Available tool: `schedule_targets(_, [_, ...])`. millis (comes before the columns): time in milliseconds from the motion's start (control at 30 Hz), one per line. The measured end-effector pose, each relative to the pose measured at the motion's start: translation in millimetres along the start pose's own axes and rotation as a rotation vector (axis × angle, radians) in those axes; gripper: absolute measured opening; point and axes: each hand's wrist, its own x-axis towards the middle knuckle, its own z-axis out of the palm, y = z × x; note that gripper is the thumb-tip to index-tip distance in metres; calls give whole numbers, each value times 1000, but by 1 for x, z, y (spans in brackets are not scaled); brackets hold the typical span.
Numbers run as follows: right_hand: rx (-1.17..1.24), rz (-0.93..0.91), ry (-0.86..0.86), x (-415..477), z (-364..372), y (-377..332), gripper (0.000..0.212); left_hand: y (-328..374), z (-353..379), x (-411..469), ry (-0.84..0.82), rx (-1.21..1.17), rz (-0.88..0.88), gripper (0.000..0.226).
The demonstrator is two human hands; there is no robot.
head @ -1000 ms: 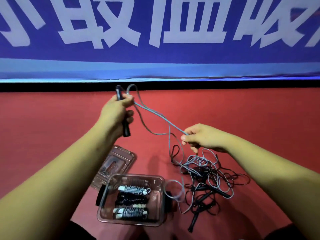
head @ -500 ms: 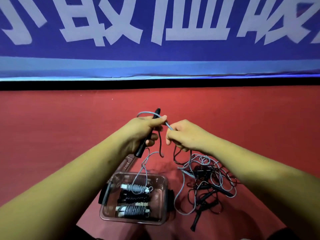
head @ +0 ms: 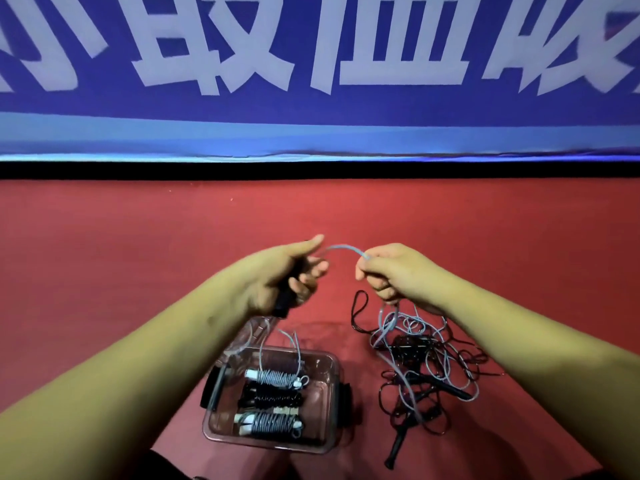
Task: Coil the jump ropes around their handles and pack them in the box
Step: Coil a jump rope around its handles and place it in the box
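My left hand grips a black jump rope handle, held upright above the box. My right hand pinches the light blue rope that arcs from the handle's top across to it. Below my right hand the rope drops into a tangled pile of blue and black ropes with black handles on the red surface. A clear plastic box sits in front of me with three coiled ropes inside: two grey-blue ones and a black one between them. A loop of blue rope hangs over the box.
The box's clear lid lies behind the box, partly under my left forearm. The red surface stretches far to both sides. A blue banner with white characters stands along the far edge.
My hands have dropped lower and drawn apart a little; the rope section between them is now a short arc. The handle in my left hand has turned more upright.
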Motion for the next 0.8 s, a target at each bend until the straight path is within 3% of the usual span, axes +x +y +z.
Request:
schedule_targets(100, [-108, 13, -122, 1, 24, -2, 24, -10, 31, 5, -29, 85, 58, 28])
schedule_targets(233, [-52, -99, -121, 1, 25, -4, 24, 6, 25, 6, 127, 1, 229, 24])
schedule_targets(367, [52, -41, 1, 2, 7, 0, 69, 42, -5, -3, 221, -234, 435, 25])
schedule_targets(467, [16, 68, 38, 7, -5, 4, 91, 46, -22, -6, 273, -292, 450, 24])
schedule_targets(533, [-20, 104, -4, 4, -6, 2, 76, 46, -27, -4, 310, -310, 460, 24])
schedule_targets(633, [-193, -27, -45, -4, 0, 0, 32, 44, -20, -7, 291, -215, 452, 26])
schedule_targets(733, [-110, -135, -61, -5, 10, -3, 25, 23, 5, -10, 134, 97, 241, 31])
schedule_targets(800, [-48, -187, -25, -5, 15, -8, 25, 6, 22, -9, 40, 261, 177, 19])
